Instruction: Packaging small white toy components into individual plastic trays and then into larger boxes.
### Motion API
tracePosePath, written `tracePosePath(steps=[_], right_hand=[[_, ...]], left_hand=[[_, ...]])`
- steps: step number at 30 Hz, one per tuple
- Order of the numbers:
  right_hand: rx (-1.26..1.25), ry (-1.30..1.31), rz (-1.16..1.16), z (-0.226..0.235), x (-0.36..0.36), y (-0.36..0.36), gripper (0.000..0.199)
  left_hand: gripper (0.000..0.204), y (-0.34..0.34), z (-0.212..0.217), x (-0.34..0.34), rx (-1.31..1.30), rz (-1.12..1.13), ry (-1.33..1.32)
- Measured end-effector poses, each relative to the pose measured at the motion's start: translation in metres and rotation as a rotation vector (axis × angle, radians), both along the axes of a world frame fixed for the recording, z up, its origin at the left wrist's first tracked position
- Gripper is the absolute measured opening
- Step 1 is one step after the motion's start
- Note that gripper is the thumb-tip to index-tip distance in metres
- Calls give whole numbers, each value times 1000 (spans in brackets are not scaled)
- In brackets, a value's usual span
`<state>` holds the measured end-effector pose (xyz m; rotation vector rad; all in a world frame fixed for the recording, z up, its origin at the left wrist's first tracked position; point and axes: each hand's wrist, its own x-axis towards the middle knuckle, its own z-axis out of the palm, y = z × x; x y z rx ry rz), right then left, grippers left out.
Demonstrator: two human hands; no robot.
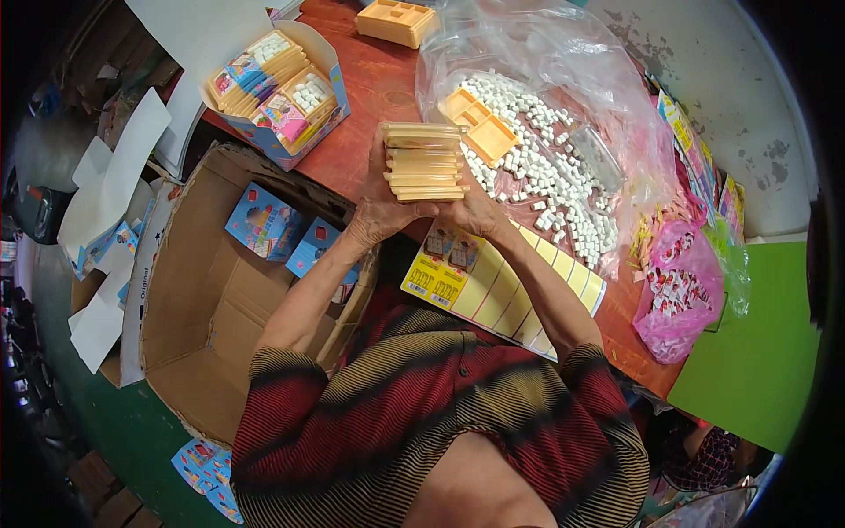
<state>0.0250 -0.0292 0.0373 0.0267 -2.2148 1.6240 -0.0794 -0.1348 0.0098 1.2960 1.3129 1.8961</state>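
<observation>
Both hands hold one stack of yellow plastic trays [424, 161] above the red-brown table [370, 97]. My left hand [380, 204] grips the stack's left side and underside. My right hand [475, 209] supports its right side from below. Just right of the stack, a clear plastic bag [563, 79] lies open with many small white pieces [550, 172] and an empty yellow tray [480, 126] inside. A row of yellow cards [502, 286] lies on the table edge under my wrists.
A blue display box [280, 92] with filled trays stands at the table's left. A large open cardboard carton [216, 299] holding small blue boxes [264, 220] sits left of me. Another yellow tray [396, 19] is far back. Pink bags of small packets [682, 290] lie right.
</observation>
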Motion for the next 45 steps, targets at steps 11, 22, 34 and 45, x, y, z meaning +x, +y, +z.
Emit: tracePosePath(steps=[11, 22, 34, 45], right_hand=[[88, -31, -53, -12, -1, 7, 87], [-46, 43, -155, 24, -8, -13, 86], [185, 124, -377, 16, -8, -13, 81], [204, -9, -222, 7, -3, 10, 95]], left_hand=[[106, 0, 15, 2, 23, 54, 61], [104, -1, 20, -5, 29, 95, -55], [93, -1, 16, -9, 2, 28, -40], [87, -4, 16, -19, -17, -72, -44]])
